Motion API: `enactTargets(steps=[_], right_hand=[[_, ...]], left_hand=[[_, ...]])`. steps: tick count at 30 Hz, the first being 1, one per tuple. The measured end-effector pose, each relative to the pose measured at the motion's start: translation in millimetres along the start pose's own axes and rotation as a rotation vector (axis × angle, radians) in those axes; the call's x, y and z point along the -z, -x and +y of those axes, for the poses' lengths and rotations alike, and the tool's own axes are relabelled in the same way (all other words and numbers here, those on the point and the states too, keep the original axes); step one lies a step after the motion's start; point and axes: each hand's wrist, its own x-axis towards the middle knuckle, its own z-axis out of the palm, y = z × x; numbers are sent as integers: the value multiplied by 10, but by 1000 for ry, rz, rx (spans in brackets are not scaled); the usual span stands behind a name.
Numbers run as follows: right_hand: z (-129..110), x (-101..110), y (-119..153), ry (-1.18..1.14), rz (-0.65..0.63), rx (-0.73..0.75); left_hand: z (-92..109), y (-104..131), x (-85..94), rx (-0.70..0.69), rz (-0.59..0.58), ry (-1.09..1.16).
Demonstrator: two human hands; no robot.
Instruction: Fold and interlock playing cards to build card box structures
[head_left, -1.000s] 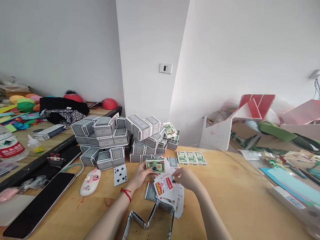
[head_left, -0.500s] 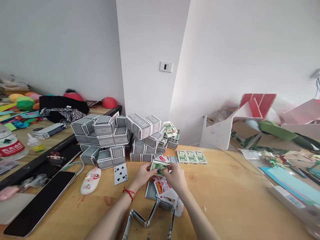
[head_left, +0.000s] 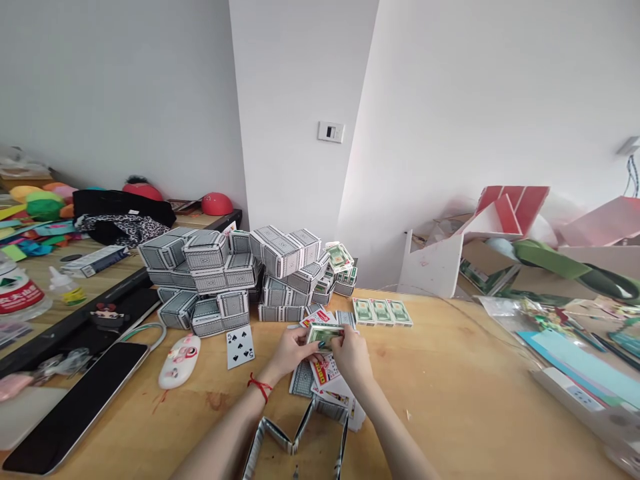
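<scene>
left hand [head_left: 296,350], right hand [head_left: 351,352]: both gripping 1 green pack [head_left: 324,339], above loose cards [head_left: 331,387] | worktop [head_left: 465,393]: 3 boxes [head_left: 383,311] in a row, 1 five of spades [head_left: 241,347], 1 mouse [head_left: 179,362]

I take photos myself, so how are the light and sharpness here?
Head view: soft light, plain white wall brighter right of the pale grey pillar than left; head view: stretched picture edges, fine print on the held green rectangular card pack unreadable.
</scene>
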Motion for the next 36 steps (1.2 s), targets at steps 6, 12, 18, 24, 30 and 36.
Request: enactTargets(steps=[6, 12, 18, 24, 30, 36], right_hand=[[37, 23, -27, -3, 0, 18], [71, 38, -57, 34, -27, 27], [54, 110, -69, -45, -73, 32], [2, 207, -47, -191, -169, 20], [49, 144, -76, -190, -97, 5], [73, 112, -77, -31, -10, 56]], left_hand=[[5, 4, -18, -9, -33, 7], [-20, -15, -11, 2, -36, 23], [-1, -13, 24, 29, -33, 30], [20, -5, 56, 46, -30, 39], [-36, -29, 17, 18, 27, 17], [-59, -39, -7, -40, 54, -42]])
